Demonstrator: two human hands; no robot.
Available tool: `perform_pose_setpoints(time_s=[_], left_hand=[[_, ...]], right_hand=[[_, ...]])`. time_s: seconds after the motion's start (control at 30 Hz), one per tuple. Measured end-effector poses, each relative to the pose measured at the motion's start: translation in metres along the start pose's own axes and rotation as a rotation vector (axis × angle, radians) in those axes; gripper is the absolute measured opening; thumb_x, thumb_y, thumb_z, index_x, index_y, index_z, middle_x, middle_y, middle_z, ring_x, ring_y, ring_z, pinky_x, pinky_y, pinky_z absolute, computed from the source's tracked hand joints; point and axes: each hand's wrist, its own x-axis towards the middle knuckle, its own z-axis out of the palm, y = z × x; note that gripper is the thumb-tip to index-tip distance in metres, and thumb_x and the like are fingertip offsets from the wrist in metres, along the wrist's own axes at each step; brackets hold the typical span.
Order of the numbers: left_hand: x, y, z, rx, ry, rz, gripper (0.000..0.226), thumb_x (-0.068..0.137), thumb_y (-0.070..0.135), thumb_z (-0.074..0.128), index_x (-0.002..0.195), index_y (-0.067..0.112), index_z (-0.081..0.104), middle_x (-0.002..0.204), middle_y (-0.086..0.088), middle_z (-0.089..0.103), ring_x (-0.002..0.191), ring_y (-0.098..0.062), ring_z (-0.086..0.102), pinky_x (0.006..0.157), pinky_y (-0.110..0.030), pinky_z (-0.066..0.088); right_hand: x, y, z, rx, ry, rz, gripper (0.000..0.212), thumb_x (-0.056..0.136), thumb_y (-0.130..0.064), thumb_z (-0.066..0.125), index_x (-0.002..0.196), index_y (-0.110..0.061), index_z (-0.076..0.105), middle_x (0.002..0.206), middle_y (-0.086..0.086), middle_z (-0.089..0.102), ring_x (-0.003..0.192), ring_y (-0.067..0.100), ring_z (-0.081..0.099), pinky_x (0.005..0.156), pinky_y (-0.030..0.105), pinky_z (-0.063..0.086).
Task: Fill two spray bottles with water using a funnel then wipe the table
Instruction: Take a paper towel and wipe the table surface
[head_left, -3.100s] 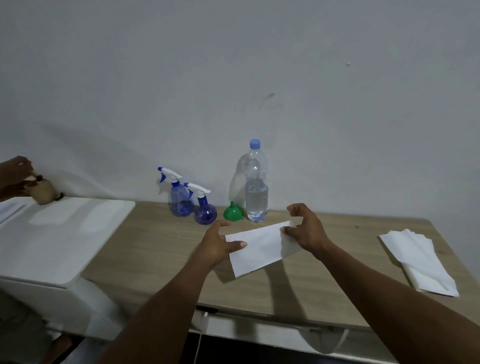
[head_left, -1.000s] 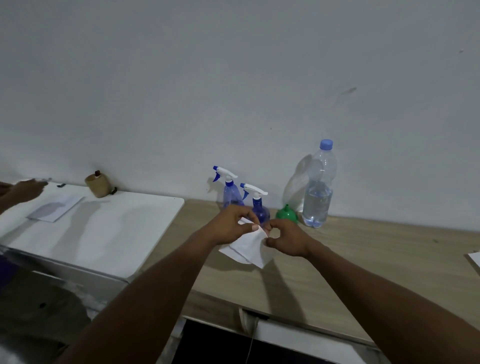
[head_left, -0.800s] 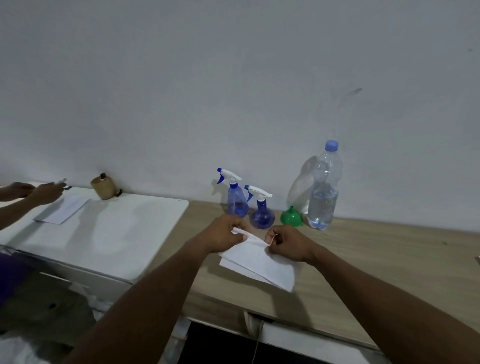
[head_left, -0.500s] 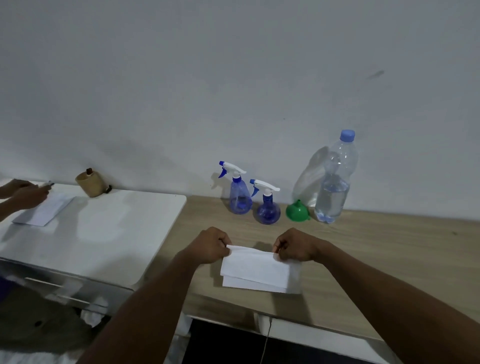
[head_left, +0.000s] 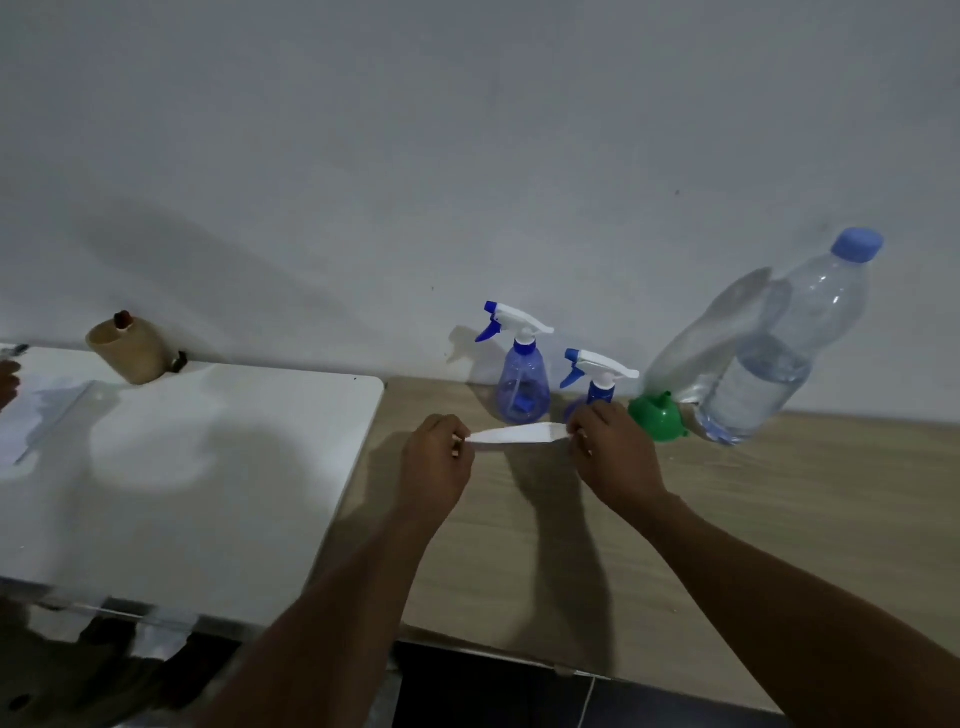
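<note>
Over the wooden bench, your left hand and right hand each pinched the folded tissue between clamped fingers.

Two spray bottles are standing here, the taller spray bottle and the shorter spray bottle, with one water bottle, one green funnel and one tan cup. The left hand and right hand are pinching one white tissue.
</note>
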Motion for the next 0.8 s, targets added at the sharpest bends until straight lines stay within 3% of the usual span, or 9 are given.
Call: perform_pose_setpoints(time_s=[0.07, 0.23, 0.3, 0.4, 0.47, 0.53, 0.6, 0.67, 0.8], left_hand=[[0.002, -0.012, 0.009, 0.047, -0.031, 0.058, 0.017, 0.074, -0.003, 0.072, 0.084, 0.011, 0.067, 0.092, -0.006, 0.065, 0.074, -0.025, 0.064, 0.067, -0.034, 0.054], [-0.013, -0.049, 0.027, 0.271, -0.272, 0.041, 0.018, 0.08, 0.009, 0.068, 0.097, 0.012, 0.073, 0.113, -0.006, 0.064, 0.099, -0.027, 0.064, 0.086, -0.036, 0.052], [-0.022, -0.057, 0.029, 0.31, -0.337, 0.026, 0.027, 0.083, 0.016, 0.066, 0.108, 0.014, 0.073, 0.123, -0.004, 0.063, 0.112, -0.026, 0.061, 0.095, -0.036, 0.05], [-0.031, -0.061, 0.028, 0.353, -0.313, 0.047, 0.032, 0.085, 0.018, 0.066, 0.116, 0.012, 0.071, 0.126, -0.008, 0.063, 0.118, -0.028, 0.059, 0.096, -0.037, 0.049], [-0.037, -0.065, 0.027, 0.387, -0.277, 0.065, 0.036, 0.086, 0.021, 0.067, 0.12, 0.011, 0.069, 0.127, -0.01, 0.064, 0.119, -0.03, 0.059, 0.096, -0.039, 0.051], [-0.043, -0.07, 0.028, 0.403, -0.275, 0.035, 0.042, 0.089, 0.024, 0.065, 0.128, 0.009, 0.064, 0.134, -0.012, 0.06, 0.127, -0.03, 0.055, 0.101, -0.04, 0.049], [-0.05, -0.076, 0.031, 0.38, -0.277, 0.027, 0.045, 0.091, 0.022, 0.065, 0.132, 0.006, 0.061, 0.139, -0.016, 0.057, 0.132, -0.033, 0.052, 0.105, -0.042, 0.047], [-0.054, -0.083, 0.034, 0.367, -0.262, 0.066, 0.046, 0.089, 0.019, 0.066, 0.132, 0.004, 0.061, 0.139, -0.018, 0.057, 0.132, -0.035, 0.053, 0.104, -0.044, 0.048], [-0.054, -0.085, 0.035, 0.349, -0.247, 0.069, 0.045, 0.09, 0.022, 0.06, 0.131, 0.003, 0.062, 0.139, -0.018, 0.059, 0.133, -0.035, 0.053, 0.103, -0.043, 0.048]], right_hand=[[-0.01, 0.003, 0.014, -0.055, -0.014, -0.052, 0.011, 0.077, -0.012, 0.071, 0.086, -0.016, 0.065, 0.092, 0.004, 0.064, 0.084, 0.025, 0.057, 0.067, 0.039, 0.05], [-0.05, 0.016, 0.053, -0.091, -0.303, -0.018, 0.021, 0.073, -0.025, 0.062, 0.092, -0.02, 0.067, 0.104, 0.003, 0.065, 0.096, 0.029, 0.062, 0.076, 0.038, 0.05], [-0.058, 0.013, 0.058, -0.079, -0.302, 0.01, 0.03, 0.074, -0.034, 0.055, 0.096, -0.019, 0.068, 0.11, 0.004, 0.066, 0.1, 0.029, 0.061, 0.079, 0.039, 0.048], [-0.056, 0.006, 0.057, -0.088, -0.198, -0.012, 0.038, 0.082, -0.039, 0.051, 0.111, -0.018, 0.066, 0.128, 0.008, 0.062, 0.115, 0.031, 0.056, 0.089, 0.042, 0.047], [-0.047, -0.001, 0.059, -0.085, -0.251, -0.113, 0.048, 0.091, -0.044, 0.046, 0.131, -0.021, 0.057, 0.148, 0.007, 0.049, 0.136, 0.029, 0.043, 0.106, 0.047, 0.04], [-0.035, -0.011, 0.067, -0.075, -0.397, -0.212, 0.059, 0.096, -0.055, 0.031, 0.148, -0.028, 0.041, 0.163, 0.0, 0.025, 0.151, 0.024, 0.02, 0.121, 0.049, 0.021], [-0.027, -0.022, 0.084, -0.077, -0.53, -0.272, 0.067, 0.098, -0.064, 0.016, 0.156, -0.03, 0.024, 0.166, -0.003, 0.007, 0.154, 0.02, 0.0, 0.124, 0.05, 0.006], [-0.022, -0.028, 0.102, -0.092, -0.603, -0.277, 0.073, 0.098, -0.069, 0.012, 0.159, -0.03, 0.008, 0.167, -0.004, -0.004, 0.153, 0.017, -0.011, 0.123, 0.052, 0.003], [-0.01, -0.028, 0.113, -0.111, -0.604, -0.236, 0.079, 0.095, -0.072, 0.009, 0.159, -0.027, -0.003, 0.166, -0.003, -0.01, 0.153, 0.015, -0.014, 0.124, 0.051, 0.001]])
